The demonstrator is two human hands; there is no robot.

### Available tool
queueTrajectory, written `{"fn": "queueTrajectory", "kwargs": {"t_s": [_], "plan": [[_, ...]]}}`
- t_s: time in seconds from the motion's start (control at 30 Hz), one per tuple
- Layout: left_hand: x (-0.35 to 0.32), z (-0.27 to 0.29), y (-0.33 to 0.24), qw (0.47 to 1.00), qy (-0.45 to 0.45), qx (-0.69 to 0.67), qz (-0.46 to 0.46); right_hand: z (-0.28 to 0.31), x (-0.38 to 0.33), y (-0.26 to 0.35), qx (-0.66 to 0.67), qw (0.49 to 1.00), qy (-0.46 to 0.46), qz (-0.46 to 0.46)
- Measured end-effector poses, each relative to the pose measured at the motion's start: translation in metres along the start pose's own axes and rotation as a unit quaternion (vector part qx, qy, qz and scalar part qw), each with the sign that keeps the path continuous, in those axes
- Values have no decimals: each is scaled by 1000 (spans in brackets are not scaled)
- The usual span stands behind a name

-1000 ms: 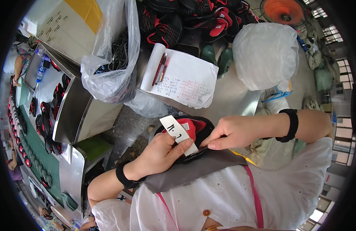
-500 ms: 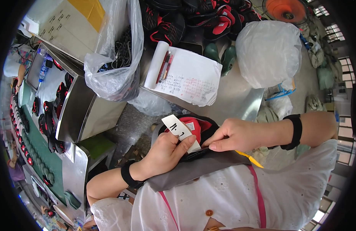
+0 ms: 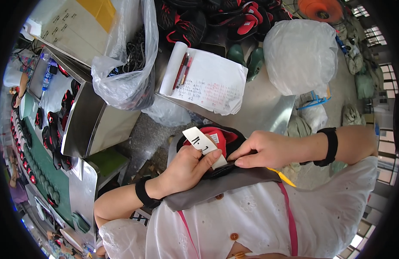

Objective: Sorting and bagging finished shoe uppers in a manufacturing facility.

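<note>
A black shoe with a red lining (image 3: 220, 137) lies in front of my body, above a grey apron (image 3: 221, 186). Between the thumb and fingers of my left hand (image 3: 184, 169) is a white card strip (image 3: 194, 138) with dark handwritten marks, tilted over the shoe's opening. My right hand (image 3: 263, 149) is closed in a pinch at the shoe's dark near edge, its index fingertip and thumb close to the card's lower end. Much of the shoe's near side is hidden by my hands.
Ahead, a metal table (image 3: 268, 101) bears a paper pad (image 3: 212, 82) with pens, green shoe lasts (image 3: 254, 62), a stuffed plastic bag (image 3: 301, 58) and black-red shoes (image 3: 186, 28). An open plastic bag of dark cords (image 3: 126, 86) hangs left. Further left, shoes line a green conveyor (image 3: 48, 166).
The view has shifted slightly, so the table and pad sit a little higher. Both hands keep nearly the same hold on the card and the shoe's edge.
</note>
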State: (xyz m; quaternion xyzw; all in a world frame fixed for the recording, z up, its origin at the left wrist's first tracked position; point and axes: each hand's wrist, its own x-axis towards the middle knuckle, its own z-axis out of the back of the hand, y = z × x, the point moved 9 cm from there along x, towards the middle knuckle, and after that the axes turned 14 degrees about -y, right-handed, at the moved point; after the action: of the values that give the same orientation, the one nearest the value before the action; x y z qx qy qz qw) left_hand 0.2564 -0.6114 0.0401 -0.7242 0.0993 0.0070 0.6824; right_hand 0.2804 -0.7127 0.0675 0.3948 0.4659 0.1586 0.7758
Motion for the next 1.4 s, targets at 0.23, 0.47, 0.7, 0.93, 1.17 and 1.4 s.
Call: {"fn": "queueTrajectory", "kwargs": {"t_s": [0.23,0.47,0.7,0.93,1.17,1.4], "plan": [[-5,-9,5,994,64,-40,77,-6,3,-10,17,999,11,-27],[-5,-9,-9,997,57,-47,17,-3,-4,-6,7,998,34,-46],[-8,-10,-2,996,43,-51,57,-4,-4,-7,8,1000,3,-10],[-5,-10,3,997,24,-47,57,-9,0,-4,-23,997,22,-72],[-7,-13,5,996,62,-17,65,-12,-2,-13,18,999,27,-43],[-9,-17,5,991,60,-66,96,-2,-8,-9,37,998,17,-43]]}}
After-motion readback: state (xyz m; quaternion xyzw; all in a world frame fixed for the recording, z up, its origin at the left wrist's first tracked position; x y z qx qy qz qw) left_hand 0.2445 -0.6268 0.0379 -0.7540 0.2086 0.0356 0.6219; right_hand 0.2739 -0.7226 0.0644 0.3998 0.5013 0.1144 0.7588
